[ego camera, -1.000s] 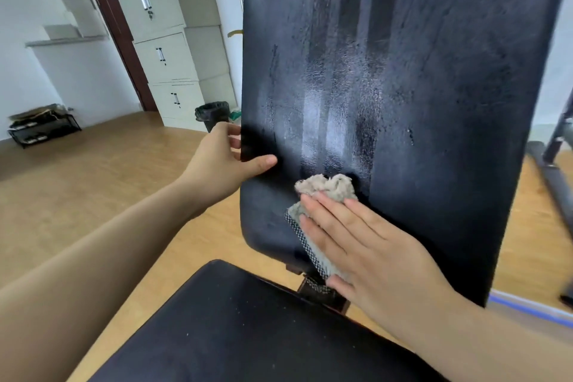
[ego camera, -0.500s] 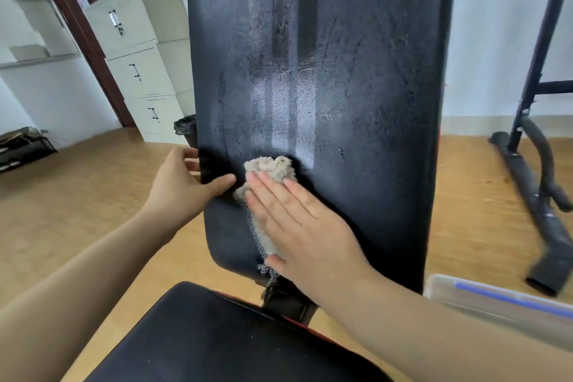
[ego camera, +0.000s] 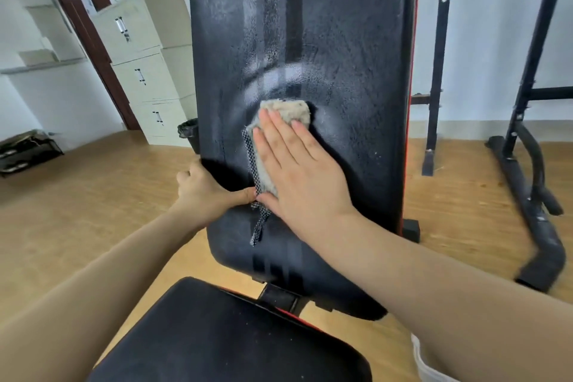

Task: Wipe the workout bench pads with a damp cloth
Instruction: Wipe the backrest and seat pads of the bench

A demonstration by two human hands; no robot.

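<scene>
Risk of losing the beige fluffy damp cloth (ego camera: 286,112): merely pressed, never pinched, checkered edge dangling toward 6 o'clock. Right hand (ego camera: 297,170) flat, fingers straight toward 12 o'clock, pressing it mid-pad against the upright black padded backrest (ego camera: 341,40). Left hand (ego camera: 204,192), at 9 o'clock, gripping the backrest's edge, thumb just beside the cloth.

No lettering is legible — the notice (ego camera: 84,4) on the door (ego camera: 104,54) is blurred.
</scene>
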